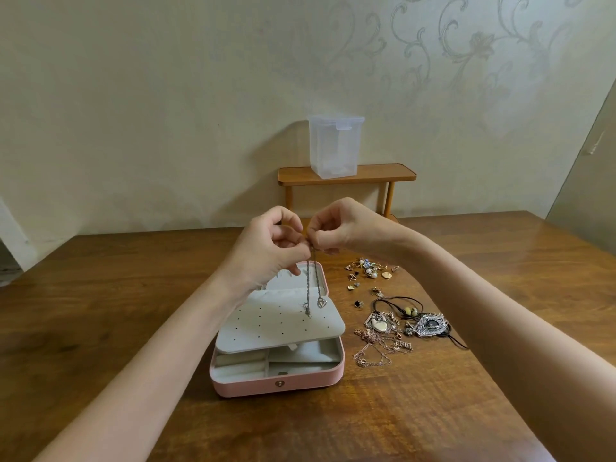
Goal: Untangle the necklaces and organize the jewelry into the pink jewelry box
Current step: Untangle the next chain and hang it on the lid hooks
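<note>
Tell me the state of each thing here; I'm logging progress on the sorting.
Pink jewelry box: open, compartments bare.
Silver chain: pinched by both hands, hanging over the box.
Left hand: pinching the chain.
Right hand: pinching the chain.
Necklace pile: tangled, on table.
Clear container: lidded.

Both bare forearms reach forward and converge. The left hand [270, 243] and right hand [336, 228] meet fingertip to fingertip, fingers curled, pinching.

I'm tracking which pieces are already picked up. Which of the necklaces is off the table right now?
The silver chain necklace, pinched at its top by the left hand and right hand, hangs above the pink jewelry box. The other necklaces lie tangled on the table.
</note>
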### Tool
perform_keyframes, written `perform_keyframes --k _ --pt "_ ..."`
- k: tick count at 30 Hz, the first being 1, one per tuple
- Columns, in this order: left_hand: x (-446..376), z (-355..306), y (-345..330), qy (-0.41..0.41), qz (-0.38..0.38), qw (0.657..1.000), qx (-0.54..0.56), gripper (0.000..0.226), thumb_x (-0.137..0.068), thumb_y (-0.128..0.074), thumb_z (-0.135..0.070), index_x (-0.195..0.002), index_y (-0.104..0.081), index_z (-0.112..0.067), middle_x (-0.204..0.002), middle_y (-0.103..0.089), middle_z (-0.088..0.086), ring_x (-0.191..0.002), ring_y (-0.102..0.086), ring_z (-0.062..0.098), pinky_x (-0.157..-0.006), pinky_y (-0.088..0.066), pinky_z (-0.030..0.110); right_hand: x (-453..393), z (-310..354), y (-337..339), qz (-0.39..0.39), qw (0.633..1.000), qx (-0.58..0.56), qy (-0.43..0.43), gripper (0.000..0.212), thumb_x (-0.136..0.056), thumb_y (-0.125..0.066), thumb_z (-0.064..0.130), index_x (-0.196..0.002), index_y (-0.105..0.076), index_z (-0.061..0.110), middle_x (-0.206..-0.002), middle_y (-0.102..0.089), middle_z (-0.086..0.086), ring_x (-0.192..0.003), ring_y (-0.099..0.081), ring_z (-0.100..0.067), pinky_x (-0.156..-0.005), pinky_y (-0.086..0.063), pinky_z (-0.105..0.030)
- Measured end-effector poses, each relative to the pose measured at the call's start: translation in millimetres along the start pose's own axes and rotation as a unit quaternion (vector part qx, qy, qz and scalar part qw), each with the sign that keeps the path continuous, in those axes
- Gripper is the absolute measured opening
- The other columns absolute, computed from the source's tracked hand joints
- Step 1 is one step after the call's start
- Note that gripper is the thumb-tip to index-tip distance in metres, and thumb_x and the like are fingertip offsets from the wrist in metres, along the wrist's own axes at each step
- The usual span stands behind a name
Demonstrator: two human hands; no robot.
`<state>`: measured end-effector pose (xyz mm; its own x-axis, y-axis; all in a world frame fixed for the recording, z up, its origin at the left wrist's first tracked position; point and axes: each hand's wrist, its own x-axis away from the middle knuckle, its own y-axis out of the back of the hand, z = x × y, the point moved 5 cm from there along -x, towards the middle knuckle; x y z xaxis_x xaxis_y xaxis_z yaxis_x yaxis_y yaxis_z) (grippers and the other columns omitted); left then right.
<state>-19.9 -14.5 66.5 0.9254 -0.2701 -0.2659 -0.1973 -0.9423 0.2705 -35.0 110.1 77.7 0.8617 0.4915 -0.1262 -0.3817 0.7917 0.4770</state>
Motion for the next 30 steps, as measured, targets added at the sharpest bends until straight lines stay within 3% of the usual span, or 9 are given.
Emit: perform_keyframes --k 4,10,15,18,25,30 --pt "0.6 -4.6 -0.8 -0.079 -0.055 0.989 -0.115 0.028 -0.073 -0.069 0.006 -0.086 -0.056 -0.014 -0.065 -0.059 -0.001 -0.057 -0.047 0.010 -0.049 -0.049 0.020 -2.8 -6.3 1.1 -0.065 0.998 0.006 0.010 0.017 -0.079 -0.061 -0.008 -0.068 -0.062 0.004 -0.060 -0.053 -0.004 -0.054 -0.045 -0.008 -0.051 -0.038 -0.013" --pt "-2.6 1.3 3.7 -0.059 -0.108 0.988 -0.092 0.009 -0.077 -0.072 0.000 -0.079 -0.069 -0.009 -0.068 -0.066 0.006 -0.056 -0.060 0.004 -0.049 -0.049 0.013 -2.2 -6.4 1.5 -0.122 0.991 0.036 0.036 0.024 -0.077 -0.067 -0.006 -0.065 -0.060 0.014 -0.059 -0.056 0.004 -0.051 -0.048 0.001 -0.052 -0.039 -0.010" --pt "-5.6 9.4 5.6 0.022 -0.069 0.996 -0.055 0.012 -0.084 -0.065 -0.008 -0.078 -0.069 -0.018 -0.079 -0.065 0.002 -0.069 -0.060 0.008 -0.052 -0.050 0.017 -2.0 -0.1 1.1 -0.104 0.990 0.091 0.043 0.017 -0.078 -0.070 0.000 -0.068 -0.062 0.011 -0.058 -0.055 0.006 -0.046 -0.047 0.003 -0.049 -0.038 -0.009" --pt "-5.8 14.1 3.7 0.074 -0.050 0.996 -0.023 0.012 -0.087 -0.059 -0.011 -0.081 -0.069 -0.013 -0.080 -0.062 0.006 -0.076 -0.056 0.016 -0.056 -0.049 0.023 -4.5 3.5 -1.7 -0.084 0.987 0.130 0.047 0.015 -0.079 -0.071 0.004 -0.069 -0.063 0.011 -0.061 -0.057 0.005 -0.050 -0.048 0.001 -0.052 -0.041 -0.012" --pt "-2.4 15.7 -0.8 0.089 0.031 0.992 -0.084 0.014 -0.088 -0.054 -0.010 -0.080 -0.065 -0.009 -0.065 -0.056 0.000 -0.058 -0.048 0.009 -0.049 -0.043 0.020 -4.3 2.3 -3.9 -0.061 0.979 0.190 0.043 0.008 -0.077 -0.073 0.007 -0.075 -0.065 0.008 -0.067 -0.059 0.005 -0.054 -0.052 0.002 -0.056 -0.045 -0.012" --pt "-1.6 19.0 -2.9 0.100 0.039 0.990 -0.087 0.013 -0.090 -0.051 -0.007 -0.084 -0.063 -0.007 -0.067 -0.056 0.002 -0.050 -0.047 0.005 -0.044 -0.042 0.017 -1.8 -1.4 -5.6 -0.072 0.978 0.188 0.061 0.022 -0.076 -0.071 0.003 -0.075 -0.055 0.017 -0.069 -0.059 0.006 -0.055 -0.050 0.002 -0.058 -0.045 -0.013"
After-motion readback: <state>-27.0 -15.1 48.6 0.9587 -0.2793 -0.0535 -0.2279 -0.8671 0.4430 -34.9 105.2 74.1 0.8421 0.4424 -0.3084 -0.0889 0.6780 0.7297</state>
